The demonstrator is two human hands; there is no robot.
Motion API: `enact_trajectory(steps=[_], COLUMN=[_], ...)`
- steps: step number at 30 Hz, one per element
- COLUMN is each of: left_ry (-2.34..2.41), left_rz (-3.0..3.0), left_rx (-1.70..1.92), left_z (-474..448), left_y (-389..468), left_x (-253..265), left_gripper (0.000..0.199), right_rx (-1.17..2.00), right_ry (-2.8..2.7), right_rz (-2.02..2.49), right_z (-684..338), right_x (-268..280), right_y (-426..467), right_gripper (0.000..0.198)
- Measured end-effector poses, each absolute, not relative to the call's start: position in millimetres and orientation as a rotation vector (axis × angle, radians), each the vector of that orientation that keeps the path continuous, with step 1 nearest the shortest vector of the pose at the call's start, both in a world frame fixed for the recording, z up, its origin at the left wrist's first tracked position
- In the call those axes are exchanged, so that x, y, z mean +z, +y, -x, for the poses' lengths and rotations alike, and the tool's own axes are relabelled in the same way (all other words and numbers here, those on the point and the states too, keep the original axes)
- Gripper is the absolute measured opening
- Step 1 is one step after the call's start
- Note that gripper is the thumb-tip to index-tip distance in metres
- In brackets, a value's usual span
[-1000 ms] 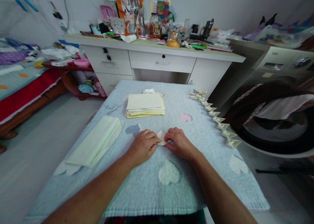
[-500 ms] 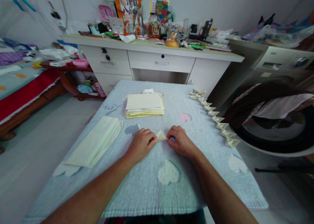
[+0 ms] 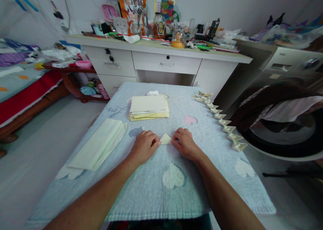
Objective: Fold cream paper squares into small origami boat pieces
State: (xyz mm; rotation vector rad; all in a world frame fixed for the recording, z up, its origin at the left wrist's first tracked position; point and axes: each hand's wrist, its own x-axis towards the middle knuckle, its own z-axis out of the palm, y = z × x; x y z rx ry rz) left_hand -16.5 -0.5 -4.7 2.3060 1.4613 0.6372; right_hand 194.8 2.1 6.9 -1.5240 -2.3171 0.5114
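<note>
A small folded piece of pale yellow paper (image 3: 165, 139) is held low over the middle of the cloth-covered table, its top coming to a point. My left hand (image 3: 146, 144) pinches its left corner between thumb and fingers. The opposite corner is pinched by my right hand (image 3: 184, 143). Beyond my hands lies a stack of cream and yellow paper sheets (image 3: 148, 104). To the left of my left hand rests a bundle of pale green folded paper (image 3: 98, 144). Along the table's right side runs a row of several folded paper boats (image 3: 227, 129).
A light blue cloth (image 3: 141, 193) with heart patterns covers the table. Behind it stands a white desk (image 3: 166, 62) crowded with jars, bags and small items. A washing machine (image 3: 290, 68) with laundry in its door is on the right, a bed (image 3: 27, 82) on the left.
Both hands keep their pinch on the folded paper and have barely moved. The whole view has shifted very slightly.
</note>
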Motion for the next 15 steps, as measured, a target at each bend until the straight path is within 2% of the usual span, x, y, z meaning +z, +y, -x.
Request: enact_trajectory(steps=[15], left_ry=[1.581], left_rz=[-2.283], left_rx=[0.609], left_z=[15.1], left_y=[0.9], left_x=[-4.4], left_gripper=[0.021], right_rx=[0.422], right_ry=[-2.303], right_rz=[1.606], right_z=[-192.8], right_x=[1.9], right_y=[3.3], right_gripper=[0.015])
